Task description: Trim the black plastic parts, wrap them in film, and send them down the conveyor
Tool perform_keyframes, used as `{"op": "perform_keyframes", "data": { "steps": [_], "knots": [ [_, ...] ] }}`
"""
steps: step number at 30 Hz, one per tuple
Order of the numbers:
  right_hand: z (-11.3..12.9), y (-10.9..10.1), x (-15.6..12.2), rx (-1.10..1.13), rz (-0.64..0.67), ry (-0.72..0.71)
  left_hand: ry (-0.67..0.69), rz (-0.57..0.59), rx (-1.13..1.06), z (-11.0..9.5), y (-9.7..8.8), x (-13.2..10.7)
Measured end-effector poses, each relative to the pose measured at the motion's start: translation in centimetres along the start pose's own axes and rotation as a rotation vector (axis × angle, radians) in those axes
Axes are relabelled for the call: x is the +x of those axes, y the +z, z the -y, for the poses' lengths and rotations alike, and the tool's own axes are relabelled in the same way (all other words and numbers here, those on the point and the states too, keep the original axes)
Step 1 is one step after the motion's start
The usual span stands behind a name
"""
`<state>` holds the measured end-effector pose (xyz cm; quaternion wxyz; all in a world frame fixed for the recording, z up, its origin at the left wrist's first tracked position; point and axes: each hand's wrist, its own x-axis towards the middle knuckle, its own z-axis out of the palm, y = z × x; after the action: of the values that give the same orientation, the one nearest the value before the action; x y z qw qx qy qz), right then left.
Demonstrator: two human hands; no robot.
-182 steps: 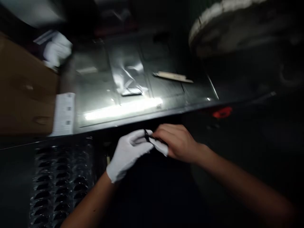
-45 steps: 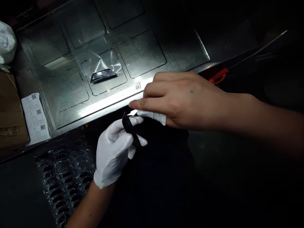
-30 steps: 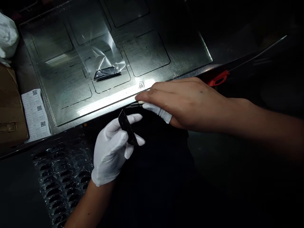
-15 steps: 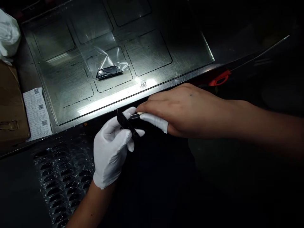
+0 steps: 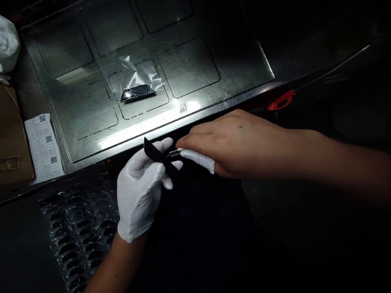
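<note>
My left hand (image 5: 139, 199), in a white glove, pinches a small black plastic part (image 5: 155, 154) between thumb and fingers, just off the table's front edge. From the right comes my right hand (image 5: 232, 142), bare except for a white cover on one finger. Its fingertips close on a thin knife blade (image 5: 174, 153), whose tip is at the black part; most of the handle is hidden in the hand. On the table beyond lies a similar black piece (image 5: 139, 92) inside a clear plastic bag (image 5: 131, 67).
A glass-like sheet (image 5: 189, 69) with dark outlines covers the metal table. Printed labels (image 5: 45, 148) and a cardboard box (image 5: 14, 134) are at left. Below left are rows of bagged black pieces (image 5: 76, 232). An orange-red handle (image 5: 281, 101) shows under the table edge.
The black part has turned slightly in my left hand, its broad face now darker. Both hands stay close together, and the view has shifted a little.
</note>
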<state>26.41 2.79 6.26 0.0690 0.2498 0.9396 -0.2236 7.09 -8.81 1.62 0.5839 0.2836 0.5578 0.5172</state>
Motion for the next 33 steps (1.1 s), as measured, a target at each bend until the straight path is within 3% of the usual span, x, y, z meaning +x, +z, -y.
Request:
{"op": "perform_keyframes", "data": {
  "steps": [33],
  "knots": [
    [-0.25, 0.80, -0.55, -0.018, -0.012, -0.049, -0.039, -0.101, -0.138, 0.05, -0.20, 0.57]
  ]
}}
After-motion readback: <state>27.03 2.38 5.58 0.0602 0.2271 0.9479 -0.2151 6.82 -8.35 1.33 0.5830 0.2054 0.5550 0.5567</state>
